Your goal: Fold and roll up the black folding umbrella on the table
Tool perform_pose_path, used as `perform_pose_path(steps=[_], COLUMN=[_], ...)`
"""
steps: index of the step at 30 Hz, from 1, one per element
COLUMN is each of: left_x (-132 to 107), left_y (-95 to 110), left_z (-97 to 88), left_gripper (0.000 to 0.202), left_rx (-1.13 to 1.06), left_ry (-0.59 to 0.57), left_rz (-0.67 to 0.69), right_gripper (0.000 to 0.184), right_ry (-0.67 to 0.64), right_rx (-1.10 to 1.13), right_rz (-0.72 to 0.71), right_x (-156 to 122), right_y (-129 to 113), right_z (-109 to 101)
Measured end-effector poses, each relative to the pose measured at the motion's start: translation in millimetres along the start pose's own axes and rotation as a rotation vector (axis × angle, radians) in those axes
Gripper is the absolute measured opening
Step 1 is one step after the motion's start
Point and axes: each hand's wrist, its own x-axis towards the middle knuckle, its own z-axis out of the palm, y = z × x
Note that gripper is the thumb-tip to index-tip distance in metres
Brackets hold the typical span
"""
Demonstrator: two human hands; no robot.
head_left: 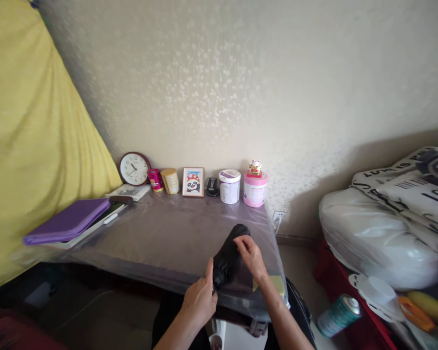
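Note:
A long black item [229, 253] with a rounded far end and bunched folds near its lower end is held between my hands over the table's front right part. Its exact kind is unclear. My left hand [200, 297] is closed around its lower end, thumb pointing up along the side. My right hand [251, 253] touches its upper right side, with thumb and forefinger pinched together at the surface. The fingers of my left hand are partly hidden behind the wrist and the item.
A plastic-covered table [160, 238] reaches to the wall. Along its back stand a clock [134, 168], a framed panda picture [193, 182], a white tub [229, 187] and a pink tub [255, 189]. A purple folder [67, 221] lies left; a spray can [338, 316] is right.

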Motion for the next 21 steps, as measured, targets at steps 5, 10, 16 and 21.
perform_pose_path(steps=[5, 10, 16, 21], left_x=[-8, -12, -17, -16], left_y=[-7, -5, -1, -3], left_z=[-0.8, -1.1, -2.0, 1.0], left_gripper=[0.072, 0.073, 0.073, 0.070], left_rx=[-0.114, -0.128, -0.102, -0.102], left_ry=[0.035, 0.064, 0.064, 0.077], left_rz=[0.016, 0.035, 0.041, 0.058], right_gripper=[0.035, 0.036, 0.034, 0.033], right_ry=[0.143, 0.130, 0.075, 0.000], right_rx=[0.292, 0.353, 0.334, 0.175], right_rz=[0.327, 0.392, 0.342, 0.219], right_x=[-14, -25, -25, -21], right_y=[13, 6, 0, -3], right_z=[-21, -20, -2, 13])
